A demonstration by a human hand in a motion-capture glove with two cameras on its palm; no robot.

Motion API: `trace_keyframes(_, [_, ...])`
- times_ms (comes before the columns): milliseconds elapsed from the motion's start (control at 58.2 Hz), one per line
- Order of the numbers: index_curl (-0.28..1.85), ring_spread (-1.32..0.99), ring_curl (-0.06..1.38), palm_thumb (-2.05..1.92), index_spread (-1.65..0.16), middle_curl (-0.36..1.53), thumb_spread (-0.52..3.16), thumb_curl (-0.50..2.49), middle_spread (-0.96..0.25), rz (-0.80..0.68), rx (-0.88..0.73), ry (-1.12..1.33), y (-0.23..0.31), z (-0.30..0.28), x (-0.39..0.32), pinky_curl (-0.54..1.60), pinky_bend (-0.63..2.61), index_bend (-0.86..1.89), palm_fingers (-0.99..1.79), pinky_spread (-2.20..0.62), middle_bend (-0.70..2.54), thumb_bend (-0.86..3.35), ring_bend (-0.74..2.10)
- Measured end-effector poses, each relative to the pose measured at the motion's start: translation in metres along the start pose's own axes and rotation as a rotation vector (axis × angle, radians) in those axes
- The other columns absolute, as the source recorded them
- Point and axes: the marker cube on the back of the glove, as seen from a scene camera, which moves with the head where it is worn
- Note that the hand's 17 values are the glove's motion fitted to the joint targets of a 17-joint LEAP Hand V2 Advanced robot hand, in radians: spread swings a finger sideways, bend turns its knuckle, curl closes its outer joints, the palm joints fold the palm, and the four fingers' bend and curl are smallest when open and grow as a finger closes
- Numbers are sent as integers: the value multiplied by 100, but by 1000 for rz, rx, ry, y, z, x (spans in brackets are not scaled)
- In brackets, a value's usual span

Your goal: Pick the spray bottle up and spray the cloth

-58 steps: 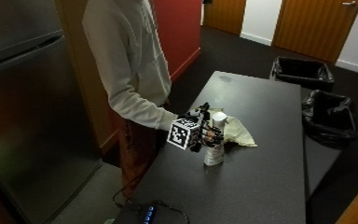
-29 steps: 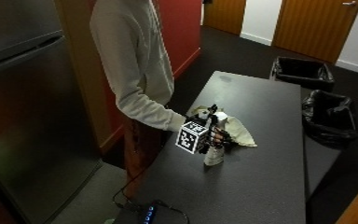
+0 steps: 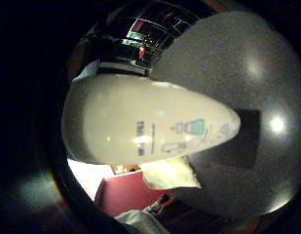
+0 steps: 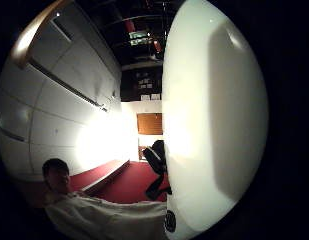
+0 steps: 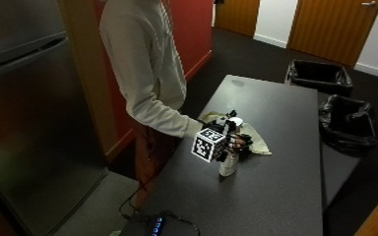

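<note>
Spray bottle [image 5: 230, 156], white, stands upright on the dark grey table [image 5: 287, 196] just right of the outside view's centre, and my gloved right hand [image 5: 234, 144] has its fingers curled round the bottle's upper body, below the white spray head. Its base looks to meet the tabletop, though I cannot tell for sure. Just behind it, toward the upper right of the hand, the pale yellow cloth [image 5: 254, 140] lies crumpled on the table, touching or almost touching the bottle. In the little finger side palm view the bottle's white body, with small blue printed symbols, runs across the middle, with the grey tabletop beyond it and a corner of the cloth beside it. 2 black bins [image 5: 336, 98] sit on the floor past the table's far right edge. A steel fridge [image 5: 32, 123] fills the left.
</note>
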Motion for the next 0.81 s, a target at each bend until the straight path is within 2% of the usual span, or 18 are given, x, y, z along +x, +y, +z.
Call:
trace_keyframes(326, [31,-17,32,66,-32,37,88,35,-14,-1,25,-4,-8,3,-1,30,19,14,86,5,28,0,47])
trace_keyframes(532, [37,-20,33,81,-28,42,87,40,-17,-1,-2,11,-11,9,-4,25,9,21,107,1,41,0,41])
trace_keyframes(807, [42,-21,37,101,-26,44,56,54,-19,-4,-33,59,-21,24,-11,26,19,17,114,-8,37,-1,44])
